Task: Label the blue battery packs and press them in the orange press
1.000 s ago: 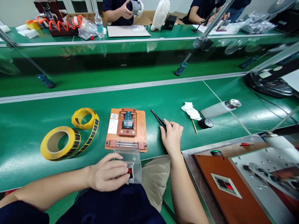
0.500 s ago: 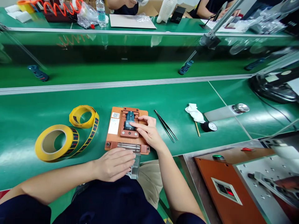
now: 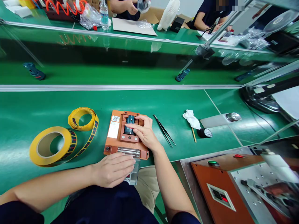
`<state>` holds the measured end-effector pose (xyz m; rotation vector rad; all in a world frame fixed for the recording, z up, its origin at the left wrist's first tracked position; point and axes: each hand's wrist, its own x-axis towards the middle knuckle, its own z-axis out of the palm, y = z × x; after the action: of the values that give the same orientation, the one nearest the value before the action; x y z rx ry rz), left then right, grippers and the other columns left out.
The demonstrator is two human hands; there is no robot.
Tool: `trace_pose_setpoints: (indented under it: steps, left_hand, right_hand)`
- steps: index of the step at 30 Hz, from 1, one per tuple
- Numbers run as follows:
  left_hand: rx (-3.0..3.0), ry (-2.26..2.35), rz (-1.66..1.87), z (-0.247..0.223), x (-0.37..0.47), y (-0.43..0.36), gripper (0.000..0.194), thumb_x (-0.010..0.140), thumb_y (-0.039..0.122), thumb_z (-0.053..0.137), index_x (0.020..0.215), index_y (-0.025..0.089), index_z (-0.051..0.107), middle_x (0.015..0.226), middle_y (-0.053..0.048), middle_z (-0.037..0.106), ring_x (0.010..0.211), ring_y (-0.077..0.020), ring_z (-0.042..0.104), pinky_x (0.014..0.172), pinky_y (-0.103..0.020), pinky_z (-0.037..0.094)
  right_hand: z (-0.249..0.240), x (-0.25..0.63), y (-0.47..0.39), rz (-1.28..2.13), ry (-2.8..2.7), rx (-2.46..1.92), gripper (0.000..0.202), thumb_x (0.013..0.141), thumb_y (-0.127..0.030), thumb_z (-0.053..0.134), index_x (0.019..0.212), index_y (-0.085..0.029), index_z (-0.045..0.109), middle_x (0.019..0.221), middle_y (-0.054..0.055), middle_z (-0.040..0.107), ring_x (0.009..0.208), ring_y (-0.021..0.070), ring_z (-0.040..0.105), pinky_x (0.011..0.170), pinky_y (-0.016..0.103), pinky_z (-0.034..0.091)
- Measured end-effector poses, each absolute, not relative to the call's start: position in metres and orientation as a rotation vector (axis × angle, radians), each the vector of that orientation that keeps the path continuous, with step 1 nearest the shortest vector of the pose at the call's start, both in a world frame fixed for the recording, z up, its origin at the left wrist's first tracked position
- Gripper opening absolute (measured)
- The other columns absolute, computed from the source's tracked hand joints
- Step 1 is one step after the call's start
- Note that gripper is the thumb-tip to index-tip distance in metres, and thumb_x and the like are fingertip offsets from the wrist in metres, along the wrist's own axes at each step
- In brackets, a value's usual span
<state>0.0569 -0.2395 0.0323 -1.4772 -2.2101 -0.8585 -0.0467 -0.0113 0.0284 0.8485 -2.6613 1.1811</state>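
A dark blue cylindrical part (image 3: pixel 130 120), like a small tool housing, sits in a recess of the orange-brown fixture (image 3: pixel 112 141). My right hand (image 3: pixel 145 132) comes in from the right, its index finger laid across the part and its other fingers spread at the recess edge. It touches the part without lifting it. My left hand (image 3: pixel 114 169) lies palm down with fingers stretched over the clear plastic cover (image 3: pixel 135 174), which is hinged at the fixture's near edge. The hand hides much of that cover.
To the left stand a large label roll (image 3: pixel 38 149) and a smaller yellow coil (image 3: pixel 79 126), joined by a label strip. Right of the fixture lie black tweezers (image 3: pixel 164 130), a white cloth (image 3: pixel 191 119), a gauge (image 3: pixel 205 133) and a bottle (image 3: pixel 213 120). An orange machine (image 3: pixel 219 189) stands nearer.
The view has shifted slightly. My right index finger has slid a little across the part toward its left side. My left hand stays on the clear cover.
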Motion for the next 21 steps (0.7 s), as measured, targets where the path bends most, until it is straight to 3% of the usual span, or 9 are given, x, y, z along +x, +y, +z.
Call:
trace_pose_setpoints:
  steps: [5,8,11,15,18,21]
  left_hand:
    - [-1.469,-2.199,-0.863,0.029,0.057,-0.240,0.037,0.090,0.015,0.056,0.127,0.010,0.063,0.126,-0.014,0.071,0.124,-0.0242,0.063,0.112,-0.038,0.045]
    - [-1.461,-2.166,-0.890,0.029,0.058,-0.239,0.038,0.090,0.014,0.058,0.127,0.010,0.062,0.124,-0.016,0.072,0.121,-0.0255,0.065,0.107,-0.040,0.048]
    - [-1.458,-2.111,-0.934,0.039,0.056,-0.239,0.042,0.089,0.010,0.059,0.131,0.010,0.060,0.120,-0.016,0.073,0.119,-0.0259,0.065,0.104,-0.042,0.051]
    - [-1.043,-2.132,-1.091,0.068,0.035,-0.238,0.044,0.089,0.007,0.064,0.131,0.023,0.062,0.120,-0.009,0.071,0.116,-0.0234,0.064,0.104,-0.044,0.049]
    - [-0.515,-2.185,-1.457,0.092,0.005,-0.232,0.036,0.093,0.022,0.065,0.129,0.029,0.063,0.134,-0.008,0.063,0.126,-0.0247,0.058,0.107,-0.045,0.047]
    - [-0.296,-2.136,-2.207,0.108,-0.022,-0.218,0.044,0.093,0.040,0.067,0.134,0.025,0.060,0.134,-0.012,0.064,0.121,-0.0267,0.063,0.100,-0.042,0.053]
  right_hand:
    - [0.035,-0.050,-0.017,1.351,-2.663,0.586,0.039,0.106,-0.039,0.035,0.122,-0.026,0.067,0.120,0.009,0.053,0.121,0.0264,0.047,0.109,0.051,0.037]
    - [0.044,-0.044,-0.024,1.154,-2.744,0.474,0.038,0.090,-0.055,0.062,0.103,-0.019,0.063,0.105,0.010,0.057,0.107,0.0302,0.051,0.096,0.050,0.047]
    - [0.057,-0.037,-0.034,0.923,-2.830,0.475,0.045,0.071,-0.053,0.083,0.087,-0.020,0.057,0.096,0.009,0.058,0.098,0.0313,0.054,0.085,0.047,0.050]
    - [0.080,-0.022,-0.037,0.993,-2.675,0.484,0.042,0.075,-0.040,0.082,0.102,-0.020,0.057,0.104,0.010,0.066,0.102,0.0304,0.061,0.092,0.047,0.050]
    - [0.097,-0.004,-0.033,1.071,-2.540,0.583,0.045,0.080,-0.036,0.079,0.115,-0.019,0.056,0.114,0.010,0.068,0.108,0.0288,0.063,0.098,0.046,0.049]
    - [0.109,0.013,-0.027,1.153,-2.463,0.619,0.045,0.082,-0.036,0.078,0.118,-0.020,0.058,0.117,0.010,0.069,0.111,0.0281,0.063,0.101,0.046,0.047]
